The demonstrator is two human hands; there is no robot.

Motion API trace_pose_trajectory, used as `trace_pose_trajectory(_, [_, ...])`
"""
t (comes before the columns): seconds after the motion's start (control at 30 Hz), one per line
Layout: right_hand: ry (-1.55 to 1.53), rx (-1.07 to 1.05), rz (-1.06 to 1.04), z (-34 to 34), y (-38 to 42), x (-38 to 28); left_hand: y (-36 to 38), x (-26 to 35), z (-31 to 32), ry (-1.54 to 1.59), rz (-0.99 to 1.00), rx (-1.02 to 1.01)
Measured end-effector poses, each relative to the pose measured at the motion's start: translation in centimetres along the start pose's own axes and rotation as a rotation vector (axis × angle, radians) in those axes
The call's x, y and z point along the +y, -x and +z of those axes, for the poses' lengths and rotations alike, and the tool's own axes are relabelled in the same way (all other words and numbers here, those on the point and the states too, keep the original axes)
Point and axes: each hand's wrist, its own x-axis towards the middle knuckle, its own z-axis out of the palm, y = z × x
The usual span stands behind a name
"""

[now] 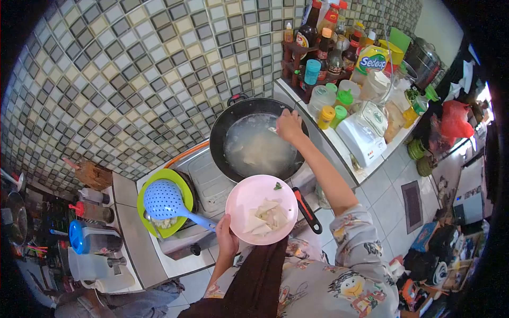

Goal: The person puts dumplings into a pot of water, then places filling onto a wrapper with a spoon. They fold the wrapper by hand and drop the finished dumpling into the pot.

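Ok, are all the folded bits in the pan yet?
Not yet. Some pale shapes already show in the wok's cloudy liquid. The right hand, above it, seems to pinch a pale piece. A small pile is left on the pink plate in the left hand.

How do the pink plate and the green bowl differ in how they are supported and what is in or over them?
The pink plate is held by the left hand; no hand touches the green bowl. The pink plate carries flat, pale pieces in plain view, while a blue skimmer covers much of the green bowl. Both contain pale food.
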Motion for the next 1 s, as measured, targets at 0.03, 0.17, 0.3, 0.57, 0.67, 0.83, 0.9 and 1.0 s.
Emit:
trace_pose_trajectory(0.03, [-0.005, 0.001, -0.004, 0.7, -1.0, -0.1, -0.1, 0.1, -0.3, -0.002, 0.005, 0.003])
trace_pose_trajectory(0.17, [0.048, 0.061, 0.016, 2.4, -3.8, -0.4, 0.0, 0.7, -0.7, -0.025, 0.055, 0.015])
trace_pose_trajectory(0.3, [-0.129, 0.147, 0.018, -0.5, -3.8, -1.8, -0.3, 1.0, -1.8, -0.036, 0.092, 0.058])
trace_pose_trajectory(0.57, [-0.522, -0.213, -0.507, -11.7, 4.1, -2.7, -1.1, 1.3, -0.9, -0.082, 0.06, 0.038])
trace_pose_trajectory(0.67, [-0.54, -0.624, -0.521, -13.1, 9.6, -3.9, -1.3, 0.8, -0.7, -0.119, 0.069, 0.018])
trace_pose_trajectory(0.83, [-0.567, -0.413, -0.588, -8.8, 15.5, -4.0, -0.8, 0.1, 0.1, -0.051, 0.062, 0.016])
trace_pose_trajectory(0.9, [-0.591, -0.34, -0.552, -7.8, 16.7, -4.6, -0.8, -0.3, -0.3, -0.136, 0.075, -0.043])
trace_pose_trajectory(1.0, [-0.487, -0.258, -0.604, -7.3, 17.9, -5.0, 0.1, 0.2, 0.7, -0.133, 0.057, -0.035])
